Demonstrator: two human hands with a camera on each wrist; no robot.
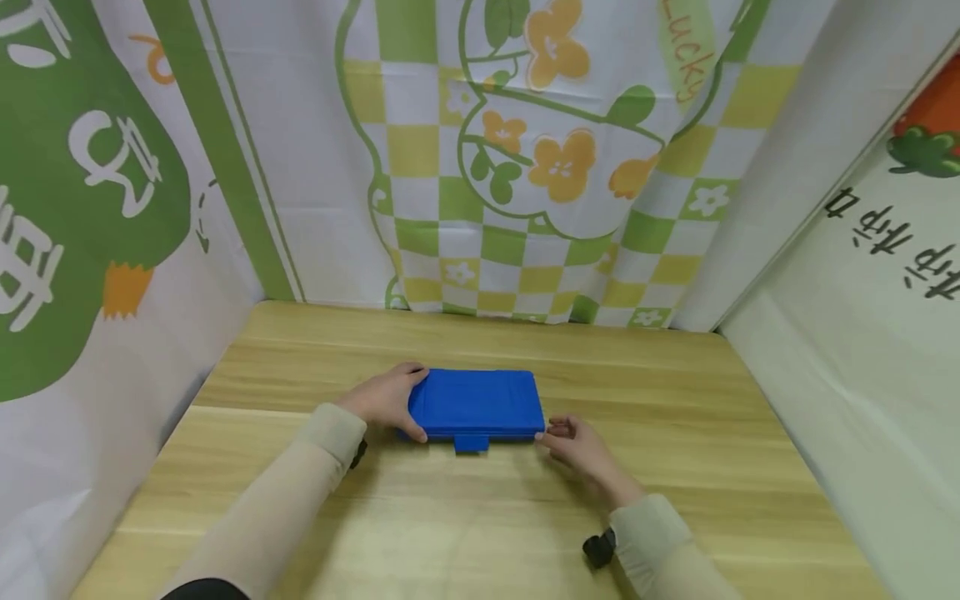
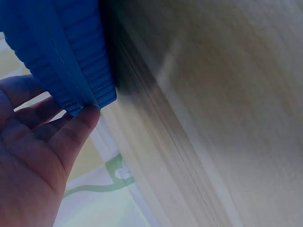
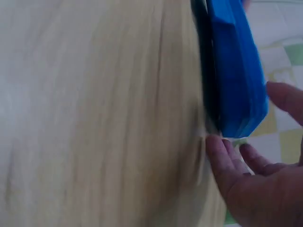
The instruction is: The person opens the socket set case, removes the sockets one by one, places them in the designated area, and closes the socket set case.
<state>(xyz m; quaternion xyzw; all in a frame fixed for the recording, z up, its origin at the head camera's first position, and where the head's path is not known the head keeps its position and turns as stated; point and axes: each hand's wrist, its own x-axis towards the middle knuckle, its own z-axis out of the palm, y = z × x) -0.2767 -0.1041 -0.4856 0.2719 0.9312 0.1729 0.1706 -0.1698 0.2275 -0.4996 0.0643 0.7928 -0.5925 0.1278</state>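
Note:
A flat blue plastic case lies near the middle of the table, closed, with a tab-like latch on its front side. My left hand grips the case's left end, thumb at the front corner and fingers around the back. In the left wrist view that thumb presses against the ribbed side of the case. By the front right corner is my right hand, its thumb and fingers spread apart. From the right wrist, its fingertips show close to the case's end, low by the tabletop.
The wooden table extends around the case on all sides. A patterned cloth hangs at its back edge. Printed white panels stand on the left and right. Each sleeve has a black device at the wrist.

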